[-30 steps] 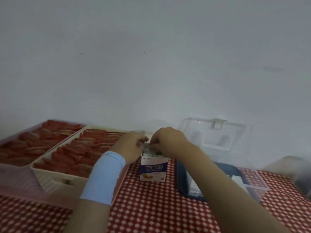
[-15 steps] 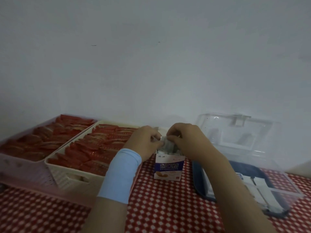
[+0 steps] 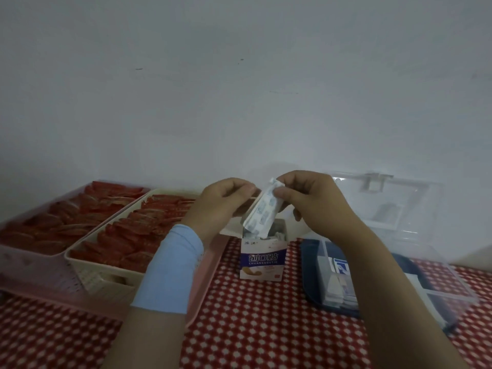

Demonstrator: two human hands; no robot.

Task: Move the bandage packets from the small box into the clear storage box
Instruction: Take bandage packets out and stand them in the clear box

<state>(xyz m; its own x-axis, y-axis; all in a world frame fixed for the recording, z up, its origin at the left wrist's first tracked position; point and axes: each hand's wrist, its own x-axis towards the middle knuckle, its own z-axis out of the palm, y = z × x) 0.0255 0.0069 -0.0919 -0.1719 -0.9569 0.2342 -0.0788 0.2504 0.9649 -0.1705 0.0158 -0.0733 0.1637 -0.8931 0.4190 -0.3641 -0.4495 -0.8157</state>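
Right hand (image 3: 314, 206) pinches bandage packets (image 3: 262, 214) half-drawn from the small box (image 3: 262, 259), left hand (image 3: 221, 206) gripping its flap (image 3: 234, 226); more lie inside, the clear storage box (image 3: 415, 265) waiting at three o'clock.

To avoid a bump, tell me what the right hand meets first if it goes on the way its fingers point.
The right hand, pinching the bandage packets, points leftward; it would likely meet the left hand first, though depth is unclear.

Both forearms raised and converging, right hand (image 3: 315, 202) fingers (image 3: 284, 193) pinching bandage packets (image 3: 262, 217), left hand (image 3: 219, 206) curled just beside
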